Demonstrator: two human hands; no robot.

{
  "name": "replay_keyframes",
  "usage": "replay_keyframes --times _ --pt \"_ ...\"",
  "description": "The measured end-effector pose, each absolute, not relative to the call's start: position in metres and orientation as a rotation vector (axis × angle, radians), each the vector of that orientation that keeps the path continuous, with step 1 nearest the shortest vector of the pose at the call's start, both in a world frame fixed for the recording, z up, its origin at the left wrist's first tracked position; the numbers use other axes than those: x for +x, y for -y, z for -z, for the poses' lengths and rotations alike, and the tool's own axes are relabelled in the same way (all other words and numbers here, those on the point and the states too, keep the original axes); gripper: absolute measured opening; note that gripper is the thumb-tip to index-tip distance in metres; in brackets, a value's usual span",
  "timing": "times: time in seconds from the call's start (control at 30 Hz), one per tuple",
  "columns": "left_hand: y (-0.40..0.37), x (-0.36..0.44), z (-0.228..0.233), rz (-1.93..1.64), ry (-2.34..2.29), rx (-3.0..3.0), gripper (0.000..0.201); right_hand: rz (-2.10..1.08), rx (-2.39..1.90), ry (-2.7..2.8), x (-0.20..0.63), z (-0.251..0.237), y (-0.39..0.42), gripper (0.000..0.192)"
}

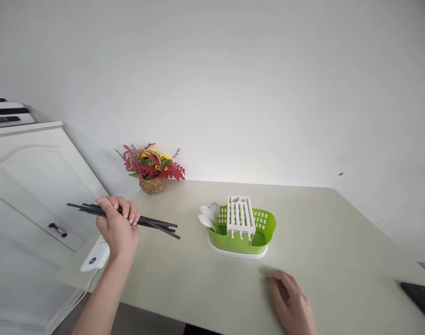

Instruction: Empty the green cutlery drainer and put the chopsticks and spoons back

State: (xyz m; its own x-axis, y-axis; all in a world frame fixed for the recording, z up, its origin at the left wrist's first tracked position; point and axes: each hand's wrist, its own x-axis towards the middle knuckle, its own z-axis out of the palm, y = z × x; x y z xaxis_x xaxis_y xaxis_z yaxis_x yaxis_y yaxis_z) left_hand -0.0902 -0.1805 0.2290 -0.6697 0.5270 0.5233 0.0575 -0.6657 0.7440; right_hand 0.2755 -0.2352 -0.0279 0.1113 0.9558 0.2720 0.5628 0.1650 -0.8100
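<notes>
My left hand [117,228] is raised above the table's left side and grips a bundle of several black chopsticks [156,224], held level with tips pointing right. My right hand [292,302] lies flat on the table [338,242] near the front edge, holding nothing, fingers together. Between and beyond the hands stands a green cutlery drainer [264,228] on a white base, with a white slotted insert [240,215]. White spoons [208,215] stick out of its left end.
A wicker basket of red and yellow artificial flowers [152,168] sits at the table's back left against the wall. A white device with a cable [96,257] lies at the left edge. A white cabinet [30,186] stands left; a dark flat object [421,298] lies at the right edge.
</notes>
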Motion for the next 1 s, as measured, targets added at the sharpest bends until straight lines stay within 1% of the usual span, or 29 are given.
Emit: replay_keyframes --times 0.13,0.33,0.63,0.87,1.0 --pt "0.169 -0.107 -0.202 -2.323 -1.22 1.179 0.052 -0.575 -1.512 1.559 0.275 0.025 0.237 0.034" --pt "0.161 -0.111 -0.16 -2.024 -1.535 1.479 0.052 -0.557 -1.516 1.542 0.276 0.026 0.237 0.035" --pt "0.159 -0.111 -0.117 -1.901 -1.619 1.429 0.046 -0.587 -1.544 1.566 0.278 0.028 0.238 0.033" --pt "0.148 -0.131 -0.098 -1.673 -1.722 1.313 0.045 -0.583 -1.57 1.561 0.279 0.029 0.241 0.032" --pt "0.136 -0.164 -0.087 -1.387 -1.951 1.321 0.048 -0.602 -1.592 1.544 0.28 0.029 0.241 0.033"
